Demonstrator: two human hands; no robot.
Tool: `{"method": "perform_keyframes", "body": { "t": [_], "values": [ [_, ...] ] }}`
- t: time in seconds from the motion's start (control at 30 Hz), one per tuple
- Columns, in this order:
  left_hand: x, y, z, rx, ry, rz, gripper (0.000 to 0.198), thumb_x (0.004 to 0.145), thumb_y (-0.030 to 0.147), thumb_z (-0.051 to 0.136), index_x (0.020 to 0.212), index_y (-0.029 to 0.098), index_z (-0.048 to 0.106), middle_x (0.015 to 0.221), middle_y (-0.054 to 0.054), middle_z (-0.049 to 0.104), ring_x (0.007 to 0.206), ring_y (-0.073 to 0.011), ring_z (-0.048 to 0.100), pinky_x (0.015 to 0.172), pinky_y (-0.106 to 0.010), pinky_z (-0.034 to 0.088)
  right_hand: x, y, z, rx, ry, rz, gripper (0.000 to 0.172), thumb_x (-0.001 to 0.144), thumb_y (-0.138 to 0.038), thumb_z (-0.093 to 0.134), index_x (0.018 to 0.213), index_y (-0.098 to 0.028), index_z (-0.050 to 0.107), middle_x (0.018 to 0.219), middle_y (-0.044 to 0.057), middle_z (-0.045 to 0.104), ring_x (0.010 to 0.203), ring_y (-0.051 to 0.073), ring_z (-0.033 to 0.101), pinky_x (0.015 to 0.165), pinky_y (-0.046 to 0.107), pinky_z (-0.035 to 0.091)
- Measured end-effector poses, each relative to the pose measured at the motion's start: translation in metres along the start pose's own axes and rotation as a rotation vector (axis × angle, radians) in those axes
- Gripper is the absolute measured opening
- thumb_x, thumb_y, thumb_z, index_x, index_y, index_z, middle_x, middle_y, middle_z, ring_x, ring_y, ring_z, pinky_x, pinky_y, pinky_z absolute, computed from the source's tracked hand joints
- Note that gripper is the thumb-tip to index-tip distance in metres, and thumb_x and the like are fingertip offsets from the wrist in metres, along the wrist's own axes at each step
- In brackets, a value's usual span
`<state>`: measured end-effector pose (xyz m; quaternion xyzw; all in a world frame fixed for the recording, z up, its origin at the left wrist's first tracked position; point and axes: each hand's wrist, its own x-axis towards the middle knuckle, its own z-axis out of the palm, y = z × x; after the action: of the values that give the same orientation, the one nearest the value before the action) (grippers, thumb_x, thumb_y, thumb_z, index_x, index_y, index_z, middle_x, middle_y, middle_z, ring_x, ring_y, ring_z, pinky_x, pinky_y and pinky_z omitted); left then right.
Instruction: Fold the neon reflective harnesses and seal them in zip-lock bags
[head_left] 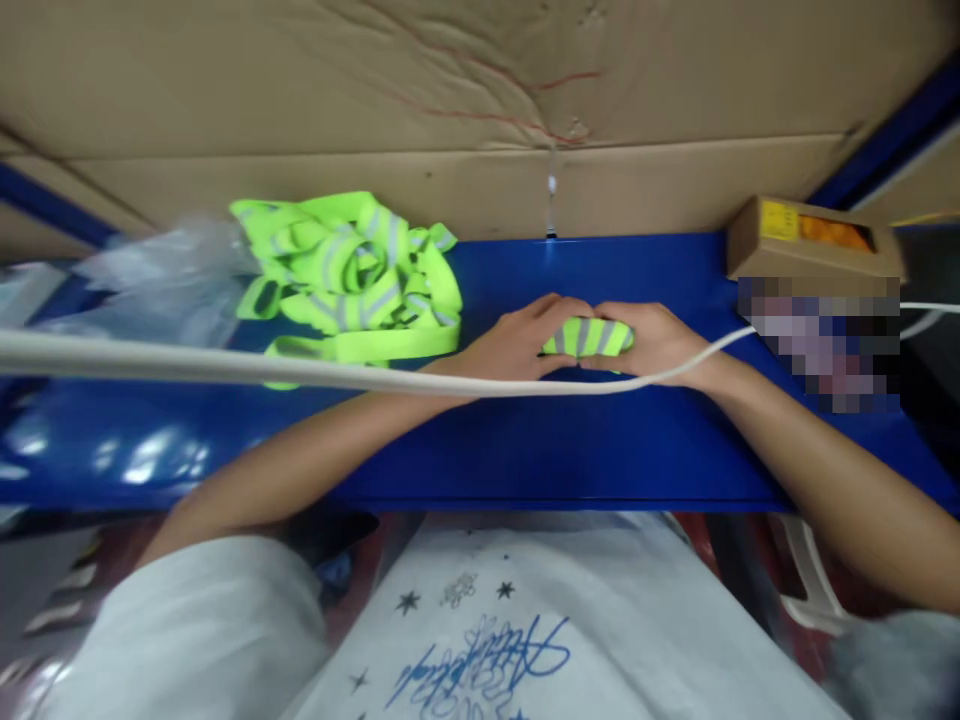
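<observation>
A folded neon-yellow reflective strap (589, 338) with grey stripes is pinched between my two hands, just above the blue table (517, 450). My left hand (517, 338) closes on its left end, thumb below and fingers on top. On the other end, my right hand (656, 338) grips it the same way. The fingertips of both hands nearly meet over the strap. To the left of my left hand lies a tangled heap of similar neon-yellow straps (360, 270) with silver bands.
A white cable (375, 378) crosses the view in front of my forearms. Crumpled clear plastic bags (165, 285) lie at the left. On the right sits a cardboard box (765, 245) with orange contents beside a pixelated patch. Cardboard (300, 90) lines the back.
</observation>
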<state>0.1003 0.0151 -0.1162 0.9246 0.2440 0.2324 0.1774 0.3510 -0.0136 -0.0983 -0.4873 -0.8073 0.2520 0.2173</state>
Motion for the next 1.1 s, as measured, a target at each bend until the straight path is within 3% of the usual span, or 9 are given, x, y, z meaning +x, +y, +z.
{"method": "perform_keyframes", "body": {
  "t": [0.23, 0.4, 0.57, 0.7, 0.8, 0.87, 0.97, 1.03, 1.1],
  "values": [
    [-0.016, 0.012, 0.013, -0.023, 0.086, -0.094, 0.052, 0.101, 0.040, 0.073, 0.147, 0.025, 0.053, 0.148, -0.016, 0.054, 0.134, -0.0297, 0.063, 0.101, -0.041, 0.064, -0.010, -0.013, 0.013, 0.048, -0.052, -0.014, 0.044, 0.083, -0.069, 0.079, 0.099, -0.028, 0.079, 0.087, 0.003, 0.080, 0.075, 0.028, 0.072, 0.065, 0.037, 0.047],
    [-0.014, 0.009, 0.013, -0.052, 0.083, -0.058, 0.046, 0.104, 0.036, 0.069, 0.145, 0.026, 0.054, 0.148, -0.015, 0.054, 0.135, -0.0289, 0.062, 0.113, -0.045, 0.059, -0.010, -0.013, 0.016, -0.002, 0.007, 0.014, 0.048, 0.079, -0.072, 0.079, 0.090, -0.026, 0.079, 0.079, 0.005, 0.077, 0.069, 0.028, 0.069, 0.063, 0.037, 0.044],
    [-0.016, 0.013, 0.009, 0.111, 0.027, 0.043, 0.066, 0.098, 0.027, 0.077, 0.157, 0.026, 0.045, 0.156, -0.017, 0.047, 0.138, -0.0313, 0.062, 0.111, -0.043, 0.061, -0.007, -0.012, 0.017, 0.197, -0.019, -0.023, 0.054, 0.081, -0.071, 0.080, 0.106, -0.023, 0.082, 0.095, 0.007, 0.081, 0.082, 0.028, 0.074, 0.075, 0.038, 0.054],
    [-0.012, 0.022, -0.002, 0.200, -0.020, 0.083, 0.087, 0.090, 0.053, 0.085, 0.161, 0.027, 0.043, 0.163, -0.020, 0.043, 0.137, -0.0364, 0.062, 0.111, -0.050, 0.060, -0.008, -0.015, 0.014, 0.192, -0.023, -0.011, 0.048, 0.081, -0.071, 0.080, 0.100, -0.026, 0.082, 0.095, 0.006, 0.081, 0.083, 0.030, 0.074, 0.075, 0.040, 0.055],
    [-0.016, 0.031, -0.037, 0.254, 0.036, 0.156, 0.081, 0.097, 0.070, 0.069, 0.160, 0.025, 0.046, 0.168, -0.018, 0.041, 0.144, -0.0353, 0.057, 0.119, -0.053, 0.052, -0.009, -0.017, 0.010, 0.251, -0.070, 0.017, 0.048, 0.082, -0.069, 0.081, 0.103, -0.026, 0.084, 0.095, 0.006, 0.081, 0.083, 0.030, 0.074, 0.071, 0.040, 0.056],
    [-0.028, 0.025, -0.077, 0.297, 0.191, 0.060, 0.061, 0.107, 0.066, 0.054, 0.150, 0.023, 0.056, 0.155, -0.013, 0.056, 0.144, -0.0283, 0.056, 0.119, -0.046, 0.051, -0.010, -0.017, 0.008, 0.276, -0.082, 0.037, 0.050, 0.082, -0.069, 0.082, 0.106, -0.025, 0.084, 0.096, 0.007, 0.082, 0.082, 0.030, 0.074, 0.069, 0.039, 0.056],
    [-0.064, -0.018, -0.147, 0.536, 0.584, -0.398, 0.057, 0.110, 0.073, 0.038, 0.114, 0.024, 0.066, 0.113, 0.000, 0.069, 0.104, -0.0158, 0.063, 0.103, -0.040, 0.056, -0.009, -0.012, 0.006, 0.235, -0.055, 0.047, 0.052, 0.082, -0.071, 0.082, 0.110, -0.027, 0.084, 0.097, 0.006, 0.082, 0.080, 0.028, 0.073, 0.067, 0.037, 0.055],
    [-0.096, -0.064, -0.186, 0.639, 0.730, -0.639, 0.054, 0.110, 0.072, 0.040, 0.111, 0.021, 0.058, 0.110, 0.002, 0.059, 0.104, -0.0145, 0.052, 0.111, -0.047, 0.050, -0.009, -0.010, 0.006, 0.201, -0.049, 0.043, 0.052, 0.082, -0.073, 0.081, 0.109, -0.028, 0.084, 0.091, 0.005, 0.081, 0.076, 0.026, 0.071, 0.063, 0.036, 0.051],
    [-0.131, -0.109, -0.207, 0.861, 0.780, -1.043, 0.065, 0.103, 0.086, 0.036, 0.112, 0.024, 0.054, 0.110, 0.004, 0.050, 0.115, -0.0145, 0.041, 0.124, -0.056, 0.038, -0.009, -0.009, 0.006, 0.172, -0.052, 0.047, 0.052, 0.084, -0.074, 0.079, 0.104, -0.027, 0.083, 0.084, 0.004, 0.078, 0.071, 0.025, 0.068, 0.058, 0.034, 0.047]
  ]
}}
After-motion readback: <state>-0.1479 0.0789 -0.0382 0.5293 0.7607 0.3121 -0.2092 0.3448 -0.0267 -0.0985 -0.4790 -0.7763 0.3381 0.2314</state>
